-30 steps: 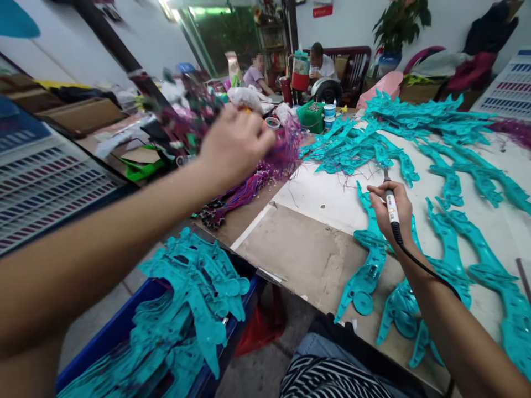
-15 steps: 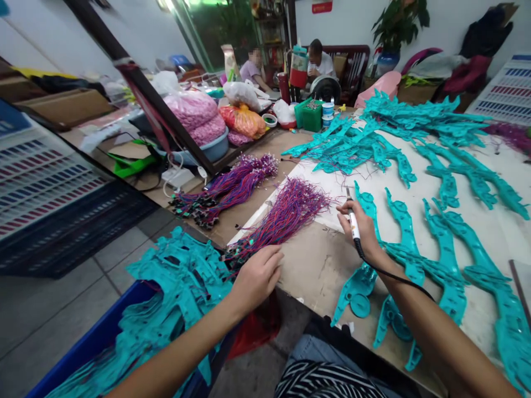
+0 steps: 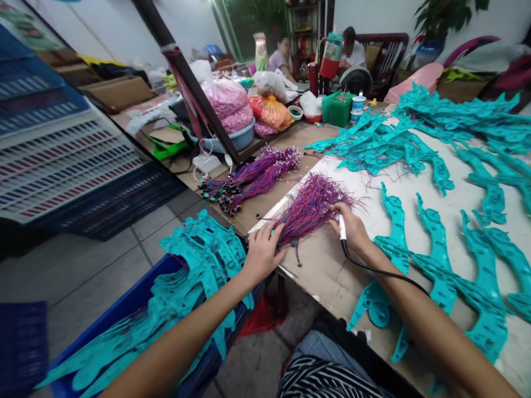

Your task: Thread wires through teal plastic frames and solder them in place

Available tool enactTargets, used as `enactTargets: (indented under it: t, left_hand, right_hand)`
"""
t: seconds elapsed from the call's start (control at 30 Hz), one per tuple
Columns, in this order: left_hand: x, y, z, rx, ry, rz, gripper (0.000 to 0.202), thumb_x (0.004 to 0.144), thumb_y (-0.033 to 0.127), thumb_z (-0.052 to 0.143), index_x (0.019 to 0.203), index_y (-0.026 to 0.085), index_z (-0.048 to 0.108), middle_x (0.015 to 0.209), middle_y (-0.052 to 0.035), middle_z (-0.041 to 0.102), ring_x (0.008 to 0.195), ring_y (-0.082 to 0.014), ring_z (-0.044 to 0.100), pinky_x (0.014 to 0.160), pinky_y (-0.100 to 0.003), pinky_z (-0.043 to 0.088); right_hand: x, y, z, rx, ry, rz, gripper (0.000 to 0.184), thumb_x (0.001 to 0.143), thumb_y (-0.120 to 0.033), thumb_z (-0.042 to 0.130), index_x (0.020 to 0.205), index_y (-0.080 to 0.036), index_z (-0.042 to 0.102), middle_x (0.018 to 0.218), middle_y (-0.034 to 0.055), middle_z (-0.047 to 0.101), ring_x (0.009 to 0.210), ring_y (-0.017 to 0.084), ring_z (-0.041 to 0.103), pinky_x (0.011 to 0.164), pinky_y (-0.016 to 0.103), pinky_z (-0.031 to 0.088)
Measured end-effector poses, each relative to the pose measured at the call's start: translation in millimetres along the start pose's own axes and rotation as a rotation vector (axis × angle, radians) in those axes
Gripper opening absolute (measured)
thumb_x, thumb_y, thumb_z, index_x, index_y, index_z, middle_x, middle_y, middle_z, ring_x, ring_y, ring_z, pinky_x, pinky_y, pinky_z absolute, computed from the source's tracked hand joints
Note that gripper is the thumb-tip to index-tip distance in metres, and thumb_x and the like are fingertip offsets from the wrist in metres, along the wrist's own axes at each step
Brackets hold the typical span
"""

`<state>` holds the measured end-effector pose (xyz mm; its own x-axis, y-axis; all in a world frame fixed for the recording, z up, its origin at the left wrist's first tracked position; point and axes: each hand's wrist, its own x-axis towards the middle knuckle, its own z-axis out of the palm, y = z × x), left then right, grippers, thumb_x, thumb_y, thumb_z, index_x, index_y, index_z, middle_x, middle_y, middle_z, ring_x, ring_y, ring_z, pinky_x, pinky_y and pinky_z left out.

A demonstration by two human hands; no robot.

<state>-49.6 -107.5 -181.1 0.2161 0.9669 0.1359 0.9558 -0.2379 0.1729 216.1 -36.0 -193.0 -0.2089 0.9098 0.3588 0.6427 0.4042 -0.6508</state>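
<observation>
“Tan and white, the tabletop [image 3: 327,279] is biggest. What has changed on it?”

“Earlier the left arm was raised over it with a blurred bunch of wires; now the wire bundle [image 3: 309,207] lies flat near the table's front edge.”

“And the blue bin [image 3: 120,309] beside it?”

“Plastic, heaped with flat teal pieces [image 3: 207,260]. Similar teal mouldings [image 3: 433,232], glossy, long and curved, lie on the table to the right.”

“How does the bundle look?”

“Fanned: thin purple, red and blue strands, frizzy and pale-tipped at the far end. A second bundle [image 3: 269,171] lies behind it, slightly apart.”

“The hands?”

“The left hand [image 3: 263,251] lays its fingers over the bundle's near end; I can't tell whether it grips. The right hand [image 3: 352,226], a moment ago beside the teal mouldings, has come to the bundle's right edge, clasping a slim, white-sleeved soldering iron [image 3: 342,226] with a black cord [image 3: 385,271].”
</observation>
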Motion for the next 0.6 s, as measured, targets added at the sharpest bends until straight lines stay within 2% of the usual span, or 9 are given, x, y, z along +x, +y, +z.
enactTargets:
  t: [0.1,0.17,0.23,0.37,0.43,0.5,0.6]
  left_hand:
    - [7,-15,-1.1,-0.014,-0.023,0.015,0.053,0.086,0.032,0.059,0.136,0.016,0.052,0.142,-0.019,0.05,0.135,-0.0356,0.043,0.111,-0.053,0.033]
    - [10,-25,-11.4,-0.112,-0.044,0.048,0.057,0.082,0.039,0.064,0.134,0.017,0.055,0.14,-0.018,0.052,0.133,-0.0348,0.045,0.109,-0.051,0.037]
    - [14,-33,-23.5,-0.243,-0.004,0.058,0.053,0.083,0.045,0.063,0.128,0.018,0.059,0.138,-0.0162,0.054,0.13,-0.0311,0.049,0.108,-0.047,0.04]
    - [37,-43,-36.1,-0.405,0.158,-0.054,0.037,0.086,0.039,0.053,0.112,0.016,0.065,0.123,-0.0129,0.065,0.118,-0.0255,0.058,0.106,-0.041,0.043]
    - [52,-45,-35.8,-0.435,0.14,-0.138,0.034,0.083,0.032,0.053,0.109,0.015,0.067,0.117,-0.0116,0.069,0.113,-0.0253,0.061,0.103,-0.04,0.045]
    - [65,-44,-34.7,-0.467,0.075,-0.21,0.032,0.081,0.026,0.053,0.105,0.013,0.069,0.11,-0.0114,0.072,0.105,-0.0249,0.065,0.098,-0.039,0.049]
    - [68,-37,-36.0,-0.522,0.09,-0.253,0.026,0.081,0.023,0.053,0.096,0.011,0.071,0.097,-0.0098,0.074,0.088,-0.0215,0.068,0.085,-0.033,0.052]
  right_hand:
    - [7,-7,14,0.025,-0.012,-0.014,0.024,0.081,-0.025,0.051,0.104,-0.023,0.054,0.088,0.0052,0.068,0.071,0.02,0.062,0.066,0.031,0.046]
    - [10,-16,19,0.025,0.062,0.019,0.017,0.083,-0.026,0.049,0.099,-0.023,0.055,0.09,0.0067,0.069,0.076,0.022,0.064,0.07,0.032,0.047]
    - [13,-27,22,0.06,0.141,0.076,0.012,0.085,-0.031,0.048,0.093,-0.024,0.054,0.088,0.006,0.07,0.077,0.021,0.066,0.07,0.032,0.048]
    - [17,-50,30,0.176,0.127,0.181,0.017,0.083,-0.039,0.055,0.092,-0.025,0.051,0.079,0.002,0.071,0.069,0.02,0.067,0.064,0.029,0.048]
    - [18,-55,37,0.163,0.089,0.203,0.019,0.079,-0.036,0.059,0.093,-0.025,0.051,0.079,0.002,0.07,0.068,0.021,0.067,0.065,0.031,0.048]
    - [18,-54,42,0.16,0.077,0.231,0.019,0.077,-0.031,0.058,0.093,-0.024,0.051,0.075,0.0011,0.069,0.066,0.021,0.066,0.064,0.032,0.048]
    - [19,-53,41,0.327,0.137,0.283,0.021,0.076,-0.03,0.055,0.095,-0.024,0.049,0.07,-0.002,0.065,0.056,0.017,0.062,0.058,0.029,0.048]
